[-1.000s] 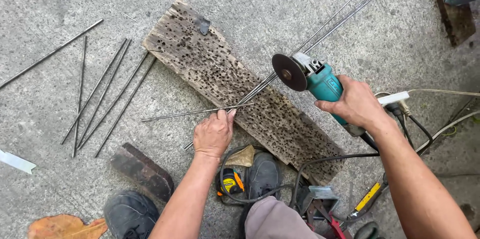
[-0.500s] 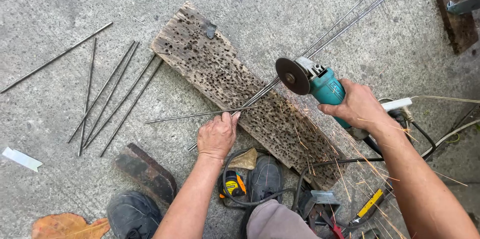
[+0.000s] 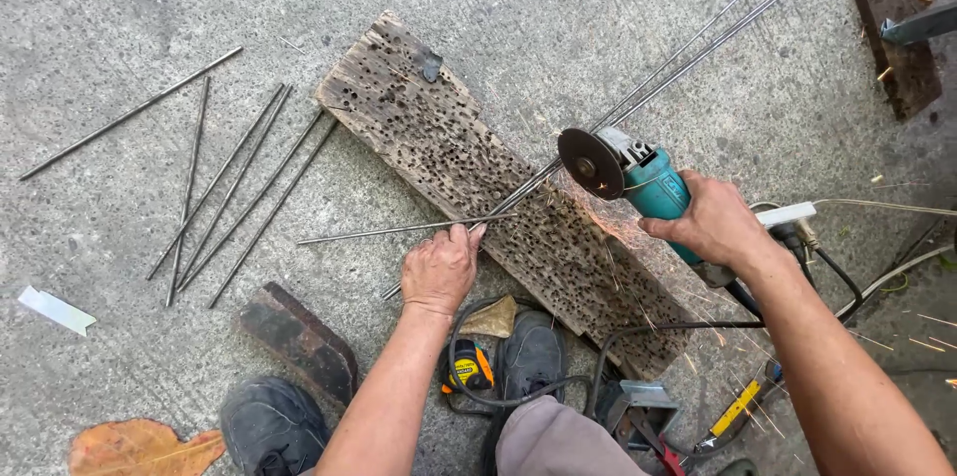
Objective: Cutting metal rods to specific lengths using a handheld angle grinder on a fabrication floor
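The left hand [image 3: 441, 269] pins a thin steel rod [image 3: 399, 231] to the pitted plank [image 3: 478, 167] — fingers pressed together (rod running left-right); the right hand [image 3: 713, 227], closed around the grinder [image 3: 638, 177], cuts just beside.

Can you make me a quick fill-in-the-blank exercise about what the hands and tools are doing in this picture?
1. The right hand holds a teal angle ____.
2. The left hand presses thin metal rods onto a hole-riddled wooden ____.
3. Bright ____ fly from the grinder's disc.
4. Cut rods lie on the ____ floor, left of the plank.

Missing words: grinder; plank; sparks; concrete
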